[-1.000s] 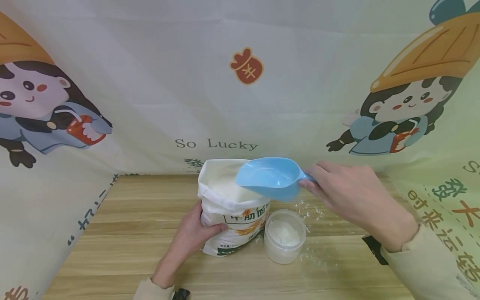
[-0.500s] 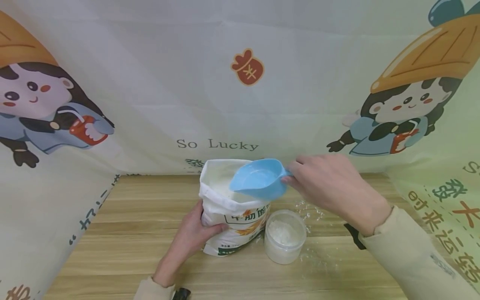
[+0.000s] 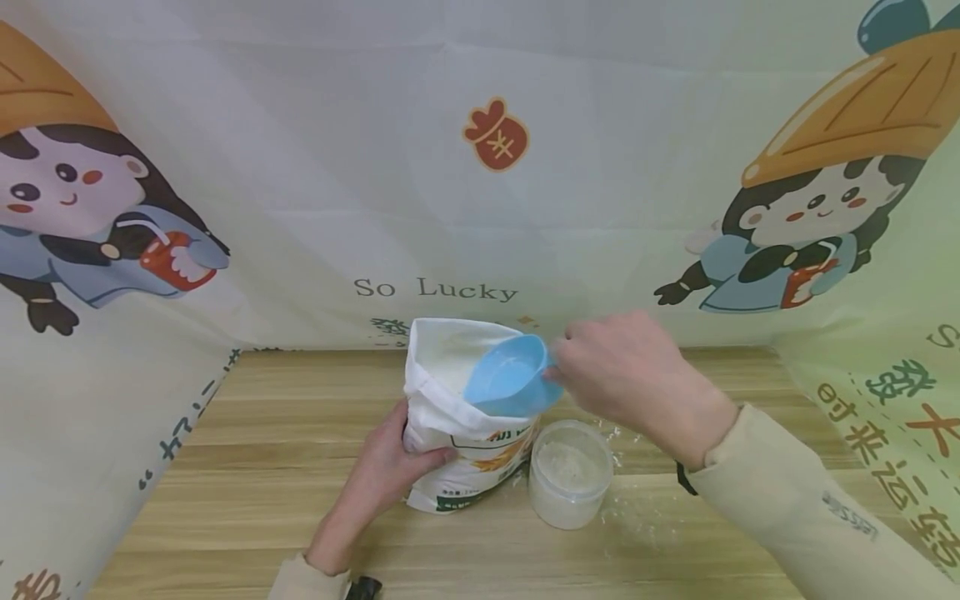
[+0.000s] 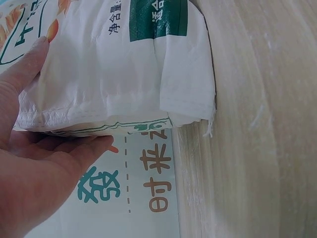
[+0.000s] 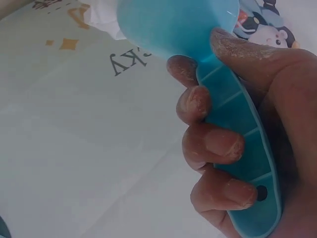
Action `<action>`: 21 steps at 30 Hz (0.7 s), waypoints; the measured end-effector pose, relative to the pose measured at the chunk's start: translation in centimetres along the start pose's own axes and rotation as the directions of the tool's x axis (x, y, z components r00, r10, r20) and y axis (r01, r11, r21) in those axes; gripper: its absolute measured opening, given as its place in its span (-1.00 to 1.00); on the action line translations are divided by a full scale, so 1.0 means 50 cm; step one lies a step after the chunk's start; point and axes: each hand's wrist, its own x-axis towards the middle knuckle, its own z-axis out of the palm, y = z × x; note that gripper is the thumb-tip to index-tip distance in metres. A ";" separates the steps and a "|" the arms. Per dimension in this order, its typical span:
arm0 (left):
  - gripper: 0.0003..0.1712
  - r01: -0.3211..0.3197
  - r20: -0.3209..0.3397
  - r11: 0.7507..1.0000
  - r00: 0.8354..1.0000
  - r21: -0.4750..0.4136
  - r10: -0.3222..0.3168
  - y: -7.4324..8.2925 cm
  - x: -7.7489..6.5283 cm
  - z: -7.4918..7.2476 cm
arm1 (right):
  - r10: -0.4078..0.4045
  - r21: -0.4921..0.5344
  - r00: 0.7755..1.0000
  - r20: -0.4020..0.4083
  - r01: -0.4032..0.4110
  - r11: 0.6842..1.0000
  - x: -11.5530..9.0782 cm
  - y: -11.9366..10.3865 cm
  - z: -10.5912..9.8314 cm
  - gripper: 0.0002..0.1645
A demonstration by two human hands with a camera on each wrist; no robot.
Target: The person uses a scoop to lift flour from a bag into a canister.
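My left hand (image 3: 393, 458) grips the lower left side of a white flour bag (image 3: 442, 462), thumb on the printed front and fingers round the back. The bag stands on the table with its top folded open and white flour inside. My right hand (image 3: 618, 362) holds a light blue plastic scoop (image 3: 506, 375) over the bag's right rim, the tip dipping into the mouth. In the right wrist view, flour-dusted fingers wrap the ribbed scoop handle (image 5: 237, 134). A clear round tub (image 3: 570, 475) with some flour in it stands just right of the bag.
Spilled flour (image 3: 645, 521) dusts the wooden table (image 3: 300, 433) right of the tub. A printed cloth (image 3: 337, 167) with cartoon figures hangs behind the table and along both sides.
My right hand has moved left, taking the scoop from above the tub side into the bag's mouth and lower. The bag's front rim has shifted slightly; my left hand stays put.
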 end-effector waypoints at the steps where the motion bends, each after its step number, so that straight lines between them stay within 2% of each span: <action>1: -0.14 -0.001 0.001 1.000 1.000 -0.001 0.001 0.000 0.000 0.000 | -0.004 -0.003 1.000 0.005 0.004 1.000 0.002 -0.003 -0.002 -0.67; 7: -0.13 -0.015 -0.002 1.000 1.000 -0.010 0.015 0.000 0.000 -0.001 | -0.030 -0.054 1.000 0.008 0.030 0.998 0.010 -0.022 -0.009 -0.46; 14: -0.14 -0.023 -0.018 1.000 1.000 0.008 0.023 -0.001 0.001 -0.001 | -0.045 -0.100 0.998 -0.043 0.040 0.994 0.019 -0.041 -0.010 -0.36; 21: -0.14 -0.023 -0.015 1.000 1.000 0.008 0.023 -0.003 0.001 -0.001 | -0.051 -0.166 0.996 -0.073 0.038 0.985 0.034 -0.055 -0.007 -0.51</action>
